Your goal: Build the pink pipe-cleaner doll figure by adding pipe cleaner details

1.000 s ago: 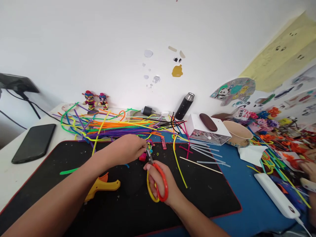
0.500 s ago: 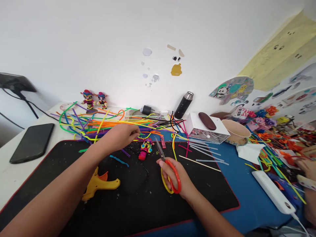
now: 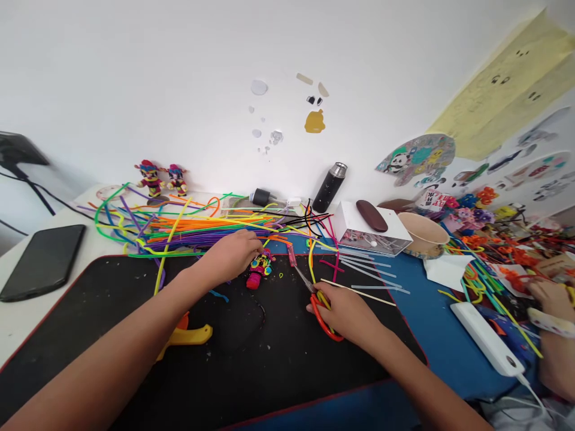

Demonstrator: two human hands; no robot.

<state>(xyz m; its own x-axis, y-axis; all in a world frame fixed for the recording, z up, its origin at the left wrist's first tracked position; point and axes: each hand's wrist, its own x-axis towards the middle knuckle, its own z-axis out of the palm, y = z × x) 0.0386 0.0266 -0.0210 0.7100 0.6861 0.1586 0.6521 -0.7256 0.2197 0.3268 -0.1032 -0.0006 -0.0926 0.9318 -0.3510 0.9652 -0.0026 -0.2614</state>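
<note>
My right hand (image 3: 350, 308) grips a pair of scissors (image 3: 322, 314) with red and yellow handles, its blades pointing up and left toward a small pink piece (image 3: 291, 254). The blades look shut. My left hand (image 3: 236, 254) is closed, fingertips bent down at the upper edge of a small colourful pipe-cleaner doll (image 3: 259, 267) with a pink-red end. Whether the fingers touch the doll or pinch something small is hidden. Behind this hand lies a bundle of pipe cleaners (image 3: 193, 230) in orange, purple, yellow and green. A yellow glue gun (image 3: 191, 336) lies partly under my left forearm.
Two finished dolls (image 3: 150, 178) stand by the wall. A phone (image 3: 42, 261) lies left on the black mat's (image 3: 224, 383) outer side. Toward the right are a black flask (image 3: 330, 188), a white box (image 3: 350, 224), a bowl (image 3: 422, 233), a power strip (image 3: 487, 338) and another person's hand (image 3: 552, 299).
My left hand has moved right and down to the doll. My right hand has turned the scissors, which now sit slightly further right and point at the pink piece. The view has shifted slightly.
</note>
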